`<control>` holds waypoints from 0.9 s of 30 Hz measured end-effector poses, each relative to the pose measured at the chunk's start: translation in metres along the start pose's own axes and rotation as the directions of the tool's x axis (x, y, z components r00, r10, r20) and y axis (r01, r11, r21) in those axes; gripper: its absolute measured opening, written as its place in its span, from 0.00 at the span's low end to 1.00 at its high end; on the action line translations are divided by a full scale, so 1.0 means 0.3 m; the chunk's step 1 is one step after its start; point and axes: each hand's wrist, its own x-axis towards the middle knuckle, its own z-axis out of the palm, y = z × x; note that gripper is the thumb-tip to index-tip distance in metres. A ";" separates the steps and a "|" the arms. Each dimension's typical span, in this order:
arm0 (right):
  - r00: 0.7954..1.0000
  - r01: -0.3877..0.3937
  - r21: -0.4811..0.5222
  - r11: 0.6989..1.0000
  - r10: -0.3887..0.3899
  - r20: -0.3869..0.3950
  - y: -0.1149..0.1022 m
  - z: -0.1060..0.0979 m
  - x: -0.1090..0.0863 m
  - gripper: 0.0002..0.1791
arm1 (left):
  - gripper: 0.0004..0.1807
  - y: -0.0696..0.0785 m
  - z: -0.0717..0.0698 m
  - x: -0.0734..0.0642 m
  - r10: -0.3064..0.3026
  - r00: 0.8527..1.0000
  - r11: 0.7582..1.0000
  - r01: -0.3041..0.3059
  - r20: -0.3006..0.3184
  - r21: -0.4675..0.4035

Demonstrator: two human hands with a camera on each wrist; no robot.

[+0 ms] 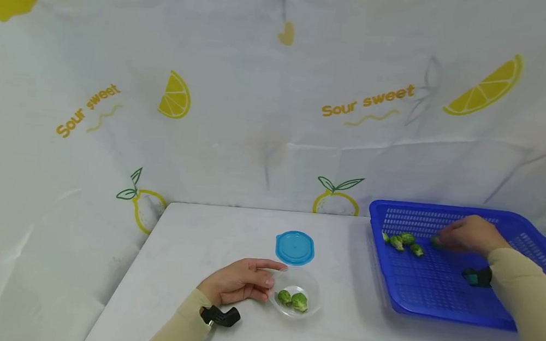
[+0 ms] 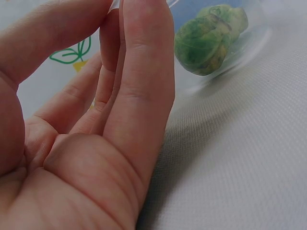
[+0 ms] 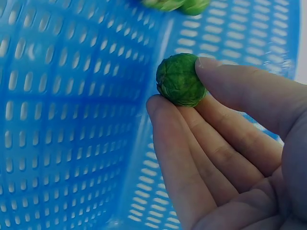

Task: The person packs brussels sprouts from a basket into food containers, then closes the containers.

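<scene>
My left hand (image 1: 237, 282) grips the left side of a clear plastic bowl (image 1: 305, 281) standing on the table, thumb and fingers at its rim. Inside the bowl lie two green Brussels sprouts (image 1: 299, 302), which the left wrist view shows through the bowl's wall. Over in the blue basket, my right hand (image 1: 471, 236) pinches one round Brussels sprout (image 3: 180, 79) between thumb and fingertips. Several more sprouts (image 1: 407, 238) lie on the basket floor just left of that hand.
The blue perforated basket (image 1: 423, 300) takes up the table's right side, its walls raised around the right hand. Behind the bowl, a blue lid (image 1: 295, 248) lies flat on the white table (image 1: 207, 241). A lemon-printed cloth (image 1: 235, 150) hangs along the back.
</scene>
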 end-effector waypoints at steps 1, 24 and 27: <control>1.000 0.013 0.002 1.000 -0.013 -0.003 -0.009 -0.001 -0.006 0.31 | 0.34 0.000 0.000 -0.003 0.001 1.000 1.000 -0.001 -0.004 0.002; 0.978 0.193 0.100 0.976 -0.183 -0.105 -0.416 0.034 -0.228 0.24 | 0.31 -0.012 0.003 -0.016 0.016 1.000 0.999 -0.015 -0.015 0.037; 0.975 0.213 0.128 0.969 -0.201 -0.097 -0.490 0.060 -0.237 0.22 | 0.32 -0.005 0.011 -0.007 0.023 1.000 0.999 -0.023 -0.008 0.045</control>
